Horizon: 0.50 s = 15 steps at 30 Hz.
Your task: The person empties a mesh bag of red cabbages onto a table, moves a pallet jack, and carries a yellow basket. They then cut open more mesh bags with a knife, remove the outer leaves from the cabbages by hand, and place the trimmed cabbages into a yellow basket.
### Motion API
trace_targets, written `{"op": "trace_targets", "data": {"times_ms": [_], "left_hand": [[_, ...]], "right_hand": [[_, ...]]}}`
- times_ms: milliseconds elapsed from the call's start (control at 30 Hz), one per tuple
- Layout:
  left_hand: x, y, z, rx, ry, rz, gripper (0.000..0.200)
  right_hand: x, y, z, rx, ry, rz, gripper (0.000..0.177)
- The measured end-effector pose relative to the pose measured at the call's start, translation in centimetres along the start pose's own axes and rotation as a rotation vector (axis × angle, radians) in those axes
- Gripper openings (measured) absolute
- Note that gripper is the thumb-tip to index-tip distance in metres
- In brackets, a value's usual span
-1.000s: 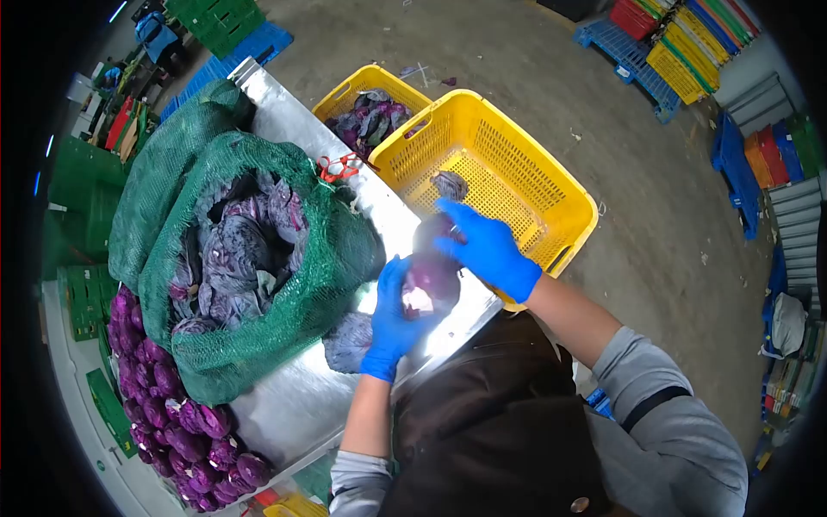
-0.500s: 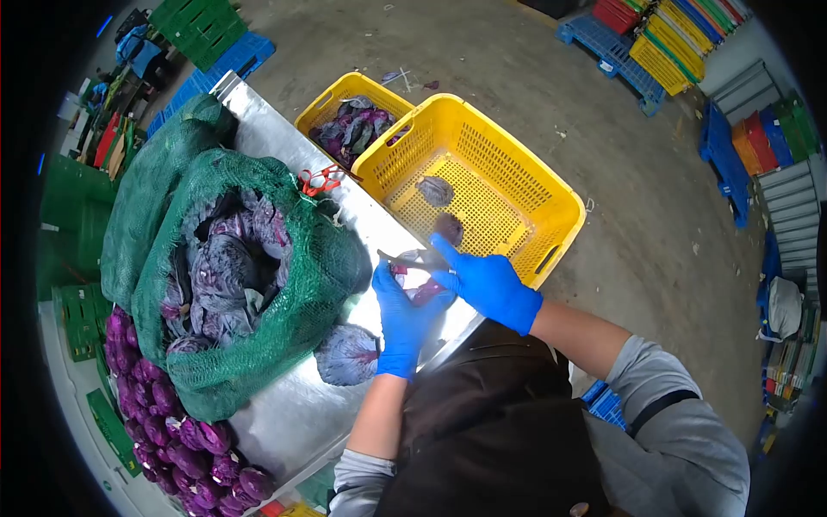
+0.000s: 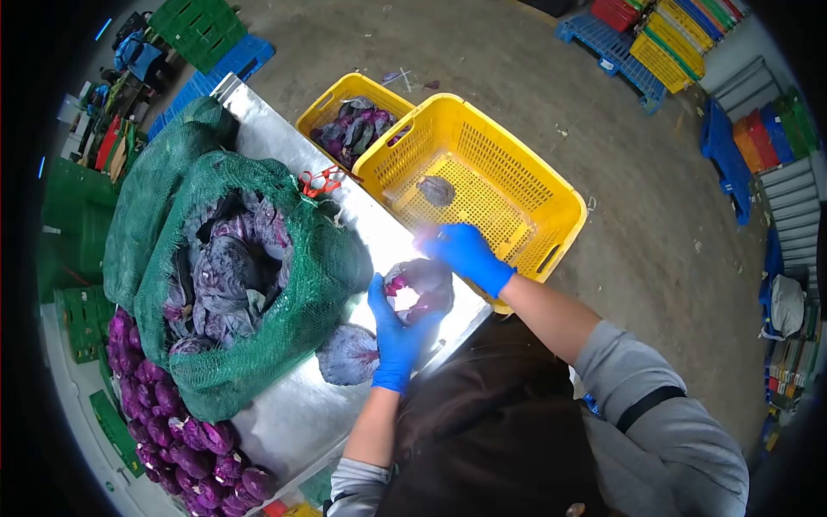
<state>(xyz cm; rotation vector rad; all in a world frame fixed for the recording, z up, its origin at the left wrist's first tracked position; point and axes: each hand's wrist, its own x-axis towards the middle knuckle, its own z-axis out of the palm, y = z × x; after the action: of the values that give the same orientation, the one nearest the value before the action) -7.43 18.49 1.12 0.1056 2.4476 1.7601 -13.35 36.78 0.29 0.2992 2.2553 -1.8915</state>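
My left hand (image 3: 398,346), in a blue glove, is wrapped round the near side of a red cabbage (image 3: 435,284) on the metal table. The cabbage has a pale cut face turned up. My right hand (image 3: 472,258), also blue-gloved, is closed just beyond it, by the yellow crate's near wall. Its fingertips and the knife are smeared by motion; a pinkish blur shows at the fingers. Beside my left wrist lies another cabbage (image 3: 347,354) with dull outer leaves. An open green net sack (image 3: 319,258) full of cabbages stands to the left.
A large yellow crate (image 3: 538,185) beside the table holds one dull purple piece (image 3: 437,190). Behind it, a smaller yellow crate (image 3: 351,84) contains loose leaves. Red-handled scissors (image 3: 320,183) lie by the sack. Peeled purple cabbages (image 3: 194,461) are piled at lower left.
My right hand has moved left and away from the cabbage, drawing the knife off it. The cabbage's pale cut face is now more exposed. My left hand remains around it.
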Motion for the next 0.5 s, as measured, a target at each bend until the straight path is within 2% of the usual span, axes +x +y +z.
{"op": "trace_targets", "data": {"times_ms": [33,67,100,133,167,200,233,267,300,333,367,400,433,467,500], "left_hand": [[-0.3,-0.5,-0.4,-0.158,-0.015,-0.020,0.101],[-0.6,-0.6,-0.6,-0.264,-0.023,-0.054,0.103],[-0.7,-0.8,-0.9,-0.263,-0.018,-0.051,0.103],[-0.6,-1.3,-1.2,-0.233,-0.058,-0.029,0.104],[-0.4,-1.5,-1.4,-0.208,-0.099,-0.009,0.104],[0.3,-0.8,-1.9,-0.077,-0.168,0.105,0.106],[0.6,-0.5,-1.8,-0.083,-0.165,0.101,0.106],[0.8,-0.4,-1.9,0.038,-0.195,0.179,0.105],[1.1,-0.1,-2.1,0.164,-0.228,0.257,0.104],[0.6,4.7,-1.6,-0.346,-0.237,-0.145,0.100],[0.4,3.5,-0.9,-0.342,-0.243,-0.144,0.100],[0.1,1.0,-0.1,-0.214,-0.147,-0.045,0.101],[-0.2,-0.6,0.6,-0.088,-0.046,0.052,0.104],[-0.5,-0.8,1.0,0.354,0.105,0.126,0.095],[-0.5,-1.1,0.9,0.355,0.107,0.125,0.095]], "right_hand": [[1.1,1.5,-1.1,0.006,0.000,0.000,0.028],[2.3,3.2,-3.2,-0.154,0.071,0.178,0.034],[3.0,4.0,-4.2,-0.318,0.140,0.354,0.042],[2.5,3.3,-4.0,-0.321,0.139,0.350,0.042],[1.3,1.6,-3.7,-0.471,0.161,0.210,0.045],[-0.1,-0.1,-3.4,-0.620,0.180,0.072,0.049],[-1.3,-2.7,-2.3,-0.598,0.027,-0.014,0.052],[-2.2,-4.4,-1.1,-0.568,-0.126,-0.101,0.055],[-1.0,0.9,0.5,-0.713,-0.059,-0.572,0.045],[-1.7,-2.3,0.2,-0.570,-0.165,-0.421,0.039],[-2.3,-5.5,-0.2,-0.428,-0.264,-0.271,0.034],[-2.3,-4.9,0.0,-0.427,-0.261,-0.270,0.034],[-2.2,-3.7,0.4,-0.532,-0.196,-0.349,0.030],[-2.0,-3.0,0.7,-0.636,-0.133,-0.430,0.027],[-2.0,-2.5,0.5,-0.636,-0.134,-0.431,0.027]]}}
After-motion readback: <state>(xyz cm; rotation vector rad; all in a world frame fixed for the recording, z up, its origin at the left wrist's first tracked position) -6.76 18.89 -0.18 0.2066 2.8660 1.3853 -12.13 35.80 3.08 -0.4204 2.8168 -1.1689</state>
